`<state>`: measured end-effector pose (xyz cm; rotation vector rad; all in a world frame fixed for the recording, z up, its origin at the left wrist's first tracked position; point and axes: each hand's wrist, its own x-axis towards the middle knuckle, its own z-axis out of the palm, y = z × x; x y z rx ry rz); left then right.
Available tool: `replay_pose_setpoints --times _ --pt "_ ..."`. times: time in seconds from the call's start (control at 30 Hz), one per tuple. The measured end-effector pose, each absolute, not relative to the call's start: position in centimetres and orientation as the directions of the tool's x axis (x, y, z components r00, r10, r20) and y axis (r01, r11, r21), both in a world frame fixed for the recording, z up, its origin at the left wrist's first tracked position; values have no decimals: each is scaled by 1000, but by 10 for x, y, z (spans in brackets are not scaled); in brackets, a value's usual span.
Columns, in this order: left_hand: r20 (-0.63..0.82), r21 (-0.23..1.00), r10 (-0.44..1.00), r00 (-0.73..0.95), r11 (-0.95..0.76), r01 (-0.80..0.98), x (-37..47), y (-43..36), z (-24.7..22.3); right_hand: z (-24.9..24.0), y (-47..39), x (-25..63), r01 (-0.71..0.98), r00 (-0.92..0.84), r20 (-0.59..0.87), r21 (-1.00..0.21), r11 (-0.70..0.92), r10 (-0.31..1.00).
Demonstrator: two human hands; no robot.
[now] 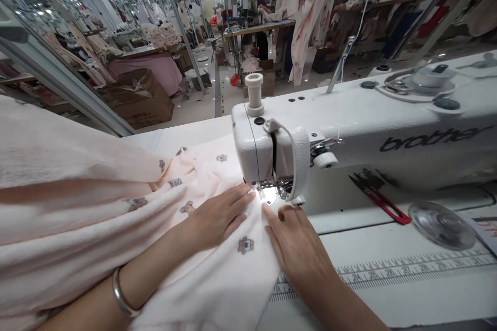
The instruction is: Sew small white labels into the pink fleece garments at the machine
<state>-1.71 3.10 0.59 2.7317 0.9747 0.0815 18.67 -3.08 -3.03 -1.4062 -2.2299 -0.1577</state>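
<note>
Pale pink plush fabric (217, 274) with small bear prints spreads over the left of the table and runs to the needle area of a white sewing machine (267, 139). Flat on the fabric, just left of the presser foot, lies my left hand (219, 217), fingers stretched toward the needle. My right hand (297, 238) is at the fabric's right edge, in front of the foot; its index finger touches the cloth and the other fingers are bent, with nothing visibly gripped. The machine's lamp lights the needle plate, and the needle tip is hard to make out.
Red-handled scissors (382, 201) lie under the machine arm, beside a clear round dish (441, 225). A printed ruler (373, 274) runs along the table front. Behind the table are a cardboard box (137, 98), a metal post and other workstations with hanging fabric.
</note>
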Motion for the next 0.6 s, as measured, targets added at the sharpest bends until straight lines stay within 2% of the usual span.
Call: replay_pose_setpoints --times 0.23,0.37,0.43,0.53,0.6 --pt "40 190 625 779 -770 609 -18 28 2 -33 -39 178 861 -360 490 -152 485 794" --pt "154 141 733 662 -680 720 -21 29 0 -37 -44 152 873 -336 489 -159 461 805" --pt "143 87 766 627 -641 763 -32 17 7 -34 -52 158 848 -374 478 -172 502 795" --pt "105 19 800 591 -595 803 -60 -25 33 -33 -65 219 806 -363 491 -261 531 792" --pt "199 79 861 468 -490 868 -78 -60 54 -41 -64 289 845 -234 516 -312 435 824"
